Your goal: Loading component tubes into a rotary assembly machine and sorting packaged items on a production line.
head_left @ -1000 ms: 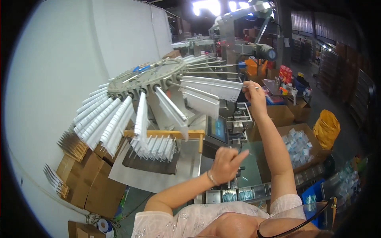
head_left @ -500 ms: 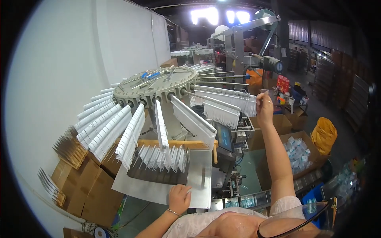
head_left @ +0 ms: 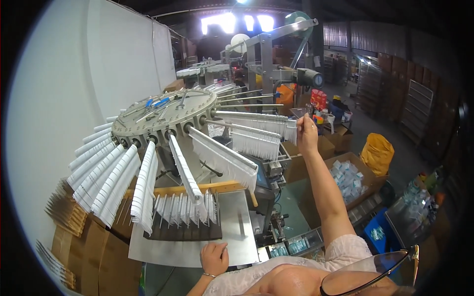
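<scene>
My right hand [head_left: 307,134] is raised at the outer end of a metal rod strung with white sheet-like pieces [head_left: 256,120]. Thumb and fingertips are pinched together; a small clear flat piece [head_left: 297,112] shows beside them, but whether they grip it is unclear. My left hand [head_left: 214,257] rests at the near edge of a metal sheet [head_left: 242,251], fingers loosely bent, thumb apart, holding nothing. Similar loaded rods fan out from a round grey metal wheel [head_left: 197,101], with wrenches and blue-handled tools on top. Below, a dark tray [head_left: 182,234] holds a row of white pieces on the sheet.
A wooden bar [head_left: 224,186] crosses behind the tray. Cardboard boxes [head_left: 113,261] and bundled spikes [head_left: 66,212] stand at left. Right of my forearm are a carton of small clear packets [head_left: 348,180], a yellow bag [head_left: 377,154] and a blue bin [head_left: 382,224]. A machine screen [head_left: 264,172] sits beyond the sheet.
The view has swung to the right, so the wheel and tray appear farther left. My right hand stays at the rod's end, and my left hand stays by the sheet's near edge.
</scene>
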A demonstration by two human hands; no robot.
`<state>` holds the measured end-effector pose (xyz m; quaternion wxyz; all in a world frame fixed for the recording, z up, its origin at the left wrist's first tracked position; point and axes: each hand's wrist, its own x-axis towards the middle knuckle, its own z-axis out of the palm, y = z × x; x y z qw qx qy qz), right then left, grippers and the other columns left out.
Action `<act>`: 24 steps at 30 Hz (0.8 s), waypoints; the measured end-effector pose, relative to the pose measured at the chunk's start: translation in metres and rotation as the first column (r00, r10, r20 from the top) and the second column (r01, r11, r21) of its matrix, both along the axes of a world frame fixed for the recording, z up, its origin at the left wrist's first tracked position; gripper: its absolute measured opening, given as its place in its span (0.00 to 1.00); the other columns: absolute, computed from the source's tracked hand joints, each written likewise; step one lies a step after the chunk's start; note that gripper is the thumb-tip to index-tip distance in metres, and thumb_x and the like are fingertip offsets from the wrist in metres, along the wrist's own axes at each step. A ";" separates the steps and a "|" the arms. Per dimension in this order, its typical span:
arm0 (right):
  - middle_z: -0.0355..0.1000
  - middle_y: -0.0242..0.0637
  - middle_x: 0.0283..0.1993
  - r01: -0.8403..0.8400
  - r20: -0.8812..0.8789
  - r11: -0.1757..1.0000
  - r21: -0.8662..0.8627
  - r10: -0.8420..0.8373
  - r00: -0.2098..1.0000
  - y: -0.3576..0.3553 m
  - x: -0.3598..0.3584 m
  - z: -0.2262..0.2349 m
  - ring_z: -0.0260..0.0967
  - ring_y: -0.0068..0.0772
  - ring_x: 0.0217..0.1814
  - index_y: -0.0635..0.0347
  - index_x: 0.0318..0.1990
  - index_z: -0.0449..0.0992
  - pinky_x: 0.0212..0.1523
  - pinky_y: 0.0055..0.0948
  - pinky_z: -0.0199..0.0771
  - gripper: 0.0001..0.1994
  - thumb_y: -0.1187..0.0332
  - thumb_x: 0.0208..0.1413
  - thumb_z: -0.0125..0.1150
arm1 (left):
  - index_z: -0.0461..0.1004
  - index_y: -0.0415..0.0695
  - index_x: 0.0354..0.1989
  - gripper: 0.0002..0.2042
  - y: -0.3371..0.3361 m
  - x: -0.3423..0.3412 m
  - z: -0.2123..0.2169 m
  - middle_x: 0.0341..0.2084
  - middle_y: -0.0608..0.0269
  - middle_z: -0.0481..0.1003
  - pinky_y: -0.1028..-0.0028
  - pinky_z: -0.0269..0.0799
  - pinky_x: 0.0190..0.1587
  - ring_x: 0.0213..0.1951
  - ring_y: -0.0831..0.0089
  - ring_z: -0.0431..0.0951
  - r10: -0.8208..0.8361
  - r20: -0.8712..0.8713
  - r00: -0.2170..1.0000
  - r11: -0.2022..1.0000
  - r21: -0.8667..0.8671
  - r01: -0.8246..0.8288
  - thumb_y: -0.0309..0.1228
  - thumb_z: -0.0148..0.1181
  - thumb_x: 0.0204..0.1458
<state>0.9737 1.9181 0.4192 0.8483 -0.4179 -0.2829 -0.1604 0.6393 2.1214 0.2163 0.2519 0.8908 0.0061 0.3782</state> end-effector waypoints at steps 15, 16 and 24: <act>0.54 0.23 0.14 0.011 -0.047 1.000 -0.011 -0.012 0.999 -0.001 -0.008 0.006 0.49 0.14 0.13 0.54 0.21 0.64 0.13 0.15 0.46 0.17 0.54 0.56 0.42 | 0.72 0.47 0.25 0.06 -0.001 -0.003 0.002 0.20 0.64 0.66 0.66 0.59 0.31 0.26 0.65 0.67 0.029 0.029 0.999 1.000 0.008 -0.029 0.26 0.55 0.35; 0.54 0.23 0.14 0.018 -0.044 1.000 -0.020 -0.019 0.999 -0.004 -0.006 0.005 0.49 0.14 0.13 0.54 0.21 0.64 0.12 0.15 0.46 0.17 0.54 0.56 0.42 | 0.72 0.47 0.25 0.06 -0.002 -0.003 0.003 0.20 0.64 0.66 0.66 0.59 0.31 0.26 0.65 0.67 0.029 0.031 0.999 1.000 0.008 -0.030 0.26 0.55 0.35; 0.56 0.23 0.15 -0.057 -0.082 0.998 0.035 0.059 0.995 -0.004 -0.004 0.003 0.50 0.14 0.14 0.54 0.23 0.65 0.13 0.13 0.48 0.17 0.53 0.55 0.43 | 0.72 0.46 0.25 0.06 -0.003 -0.004 0.001 0.20 0.62 0.66 0.66 0.59 0.34 0.28 0.63 0.67 0.030 0.018 0.999 1.000 -0.007 -0.030 0.26 0.54 0.35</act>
